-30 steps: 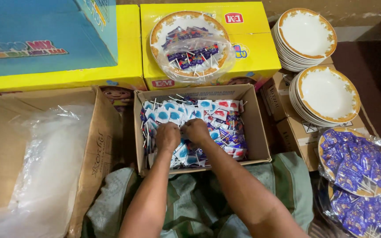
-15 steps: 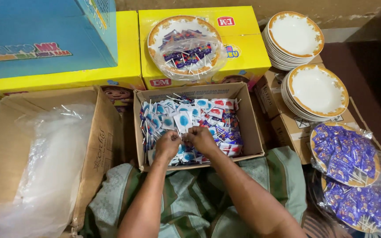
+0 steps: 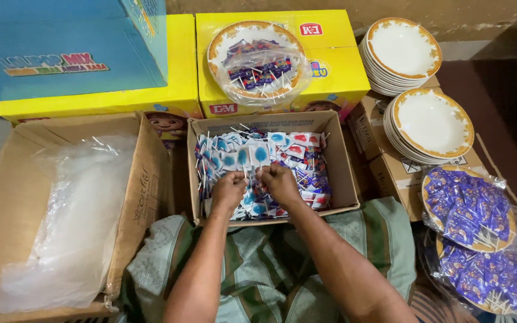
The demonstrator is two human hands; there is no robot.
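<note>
Fingers of both hands are curled down into the small open brown cardboard box (image 3: 336,157) in front of the person, pinching at the heap of small flat lollipops in blue, white and red wrappers with thin white sticks (image 3: 258,155) — the left hand (image 3: 228,190) and the right hand (image 3: 280,182) sit almost touching, knuckles up, each closed narrowly on a few pieces, though how many is hard to tell, since the fingertips are buried in the pile. Far left stands a larger brown cardboard box (image 3: 1,197) holding a loose mass of clear plastic bags (image 3: 73,227). Behind lie yellow cartons (image 3: 330,66), one bearing a gold-rimmed white plate of wrapped lollipops under a clear bag (image 3: 255,60). To the right are two stacks of empty gold-rimmed white plates (image 3: 414,84), and nearer, bagged plates of purple-wrapped sweets (image 3: 468,209). The lollipops look very light, their glossy film likely slick, the candy heads hard but probably brittle; I would judge the sticks, gathered in a bunch, the surest hold — the wrappers slide against each other.
</note>
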